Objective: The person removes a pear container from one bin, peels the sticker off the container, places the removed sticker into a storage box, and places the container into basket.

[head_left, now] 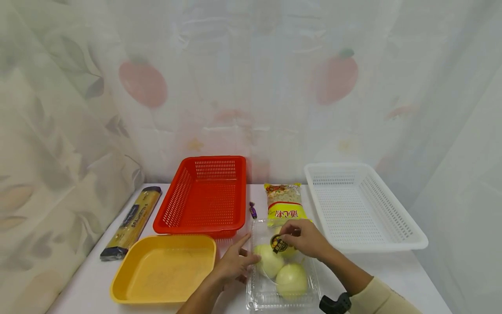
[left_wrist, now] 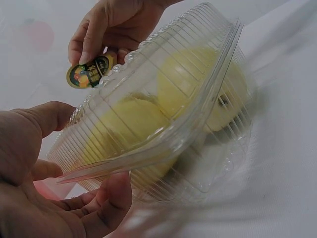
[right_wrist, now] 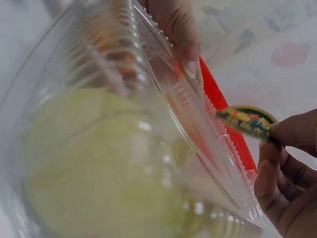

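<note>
A clear plastic clamshell box [head_left: 282, 304] with round, pale yellow-green fruit [head_left: 292, 279] inside lies at the front of the table. My left hand [head_left: 231, 264] holds its left side; in the left wrist view the thumb and fingers lie on either side of the box's rim [left_wrist: 99, 171]. Over the lid, my right hand [head_left: 305, 237] pinches a round black sticker [head_left: 279, 244] with gold print between thumb and fingers. Seen from the right wrist, the sticker [right_wrist: 247, 120] is bent and stands up off the lid.
Left of the box are a yellow tub [head_left: 162, 270], a red basket [head_left: 219, 196] and a spaghetti pack [head_left: 133, 222]. Behind it lie a yellow pasta bag [head_left: 286, 209] and a purple-wrapped candy [head_left: 252, 211]. A white basket [head_left: 362, 248] stands at right.
</note>
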`<state>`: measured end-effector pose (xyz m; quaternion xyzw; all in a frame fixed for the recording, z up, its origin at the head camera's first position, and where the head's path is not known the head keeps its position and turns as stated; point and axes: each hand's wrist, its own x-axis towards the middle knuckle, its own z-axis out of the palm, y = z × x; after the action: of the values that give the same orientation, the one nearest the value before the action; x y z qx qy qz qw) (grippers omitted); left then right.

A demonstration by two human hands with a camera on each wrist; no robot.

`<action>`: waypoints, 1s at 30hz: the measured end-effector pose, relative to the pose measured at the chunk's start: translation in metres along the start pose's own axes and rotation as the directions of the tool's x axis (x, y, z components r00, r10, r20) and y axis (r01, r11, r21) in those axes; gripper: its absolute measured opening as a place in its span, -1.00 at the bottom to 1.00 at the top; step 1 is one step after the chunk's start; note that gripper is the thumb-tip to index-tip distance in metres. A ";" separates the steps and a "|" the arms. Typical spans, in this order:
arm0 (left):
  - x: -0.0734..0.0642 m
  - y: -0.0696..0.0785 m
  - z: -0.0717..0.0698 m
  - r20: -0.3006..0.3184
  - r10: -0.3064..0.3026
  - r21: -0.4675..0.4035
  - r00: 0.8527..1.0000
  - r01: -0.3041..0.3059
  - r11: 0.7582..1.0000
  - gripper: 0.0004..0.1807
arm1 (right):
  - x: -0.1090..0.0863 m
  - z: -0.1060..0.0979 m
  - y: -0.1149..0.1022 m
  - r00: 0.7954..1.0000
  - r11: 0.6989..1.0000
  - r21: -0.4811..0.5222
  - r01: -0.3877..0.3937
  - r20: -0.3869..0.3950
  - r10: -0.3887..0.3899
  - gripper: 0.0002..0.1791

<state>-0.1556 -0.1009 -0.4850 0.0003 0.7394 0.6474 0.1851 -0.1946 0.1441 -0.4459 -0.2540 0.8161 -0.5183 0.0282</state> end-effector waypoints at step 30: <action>0.001 0.001 -0.001 -0.005 -0.003 0.022 1.000 0.003 1.000 -0.04 | -0.020 0.020 -0.002 0.945 0.777 0.596 -0.205 -0.087 0.316 -0.94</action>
<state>-0.1572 -0.1011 -0.4843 -0.0003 0.7470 0.6387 0.1844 -0.1706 0.1358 -0.4576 -0.0691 0.6459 -0.7535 0.1011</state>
